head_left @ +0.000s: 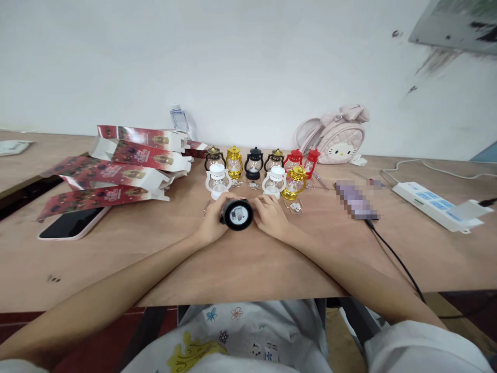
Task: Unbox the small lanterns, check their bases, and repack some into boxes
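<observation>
My left hand [213, 224] and my right hand [271, 216] both grip a small black toy lantern [237, 214] tipped on its side, its round underside facing me. It hovers just over the wooden table [248, 264]. Behind it stand several small lanterns: two white ones [218, 181] [274, 181], gold ones [234, 162] [295, 182], a black one [253, 163], dark bronze ones [214, 156] and red ones [302, 160]. Small metal handles [295, 206] lie loose by them.
Red printed cartons [116, 171] lie stacked at the left, with a phone [72, 224] in front. A pink backpack [334, 135] leans on the wall. At the right sit a white power strip [435, 204], a blurred item [356, 201] and a black cable [392, 254]. A clear bottle [178, 118] stands behind the cartons.
</observation>
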A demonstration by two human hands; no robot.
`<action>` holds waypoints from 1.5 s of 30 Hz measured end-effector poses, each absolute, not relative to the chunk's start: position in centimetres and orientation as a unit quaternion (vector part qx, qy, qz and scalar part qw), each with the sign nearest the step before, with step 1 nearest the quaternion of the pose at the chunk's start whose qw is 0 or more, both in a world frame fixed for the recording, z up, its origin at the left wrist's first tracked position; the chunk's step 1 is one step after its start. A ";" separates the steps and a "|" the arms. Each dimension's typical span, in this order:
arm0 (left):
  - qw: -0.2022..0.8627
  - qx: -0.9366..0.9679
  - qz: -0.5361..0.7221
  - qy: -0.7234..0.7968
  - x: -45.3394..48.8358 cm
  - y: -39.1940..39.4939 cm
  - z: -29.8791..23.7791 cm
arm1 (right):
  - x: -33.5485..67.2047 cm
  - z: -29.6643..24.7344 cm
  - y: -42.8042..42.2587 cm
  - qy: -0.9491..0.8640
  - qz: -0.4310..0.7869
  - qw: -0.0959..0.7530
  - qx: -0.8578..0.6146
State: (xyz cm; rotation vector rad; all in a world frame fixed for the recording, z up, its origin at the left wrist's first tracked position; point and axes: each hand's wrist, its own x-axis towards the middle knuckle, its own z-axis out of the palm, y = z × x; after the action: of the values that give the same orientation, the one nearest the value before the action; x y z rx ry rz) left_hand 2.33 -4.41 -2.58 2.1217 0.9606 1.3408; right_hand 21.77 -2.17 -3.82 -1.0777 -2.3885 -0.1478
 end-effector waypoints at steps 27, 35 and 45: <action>0.197 0.768 0.465 0.394 2.4 -5.0 -2.1 | 22.3 -3.7 -3.6 -0.727 0.119 0.594 -0.323; 0.192 0.769 0.449 0.412 2.5 -5.3 -1.9 | 22.5 -2.3 -5.4 -0.744 -0.014 0.627 -0.229; 0.161 0.794 0.441 0.386 2.6 -5.6 -1.8 | 22.3 -3.7 -5.4 -0.819 -0.035 0.545 -0.174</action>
State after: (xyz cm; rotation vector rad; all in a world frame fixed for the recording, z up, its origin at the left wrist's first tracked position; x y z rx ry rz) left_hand 2.64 -5.55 -1.80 2.2677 1.1013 1.2602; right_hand 22.35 -5.43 -3.70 -0.4124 -1.9435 -0.0822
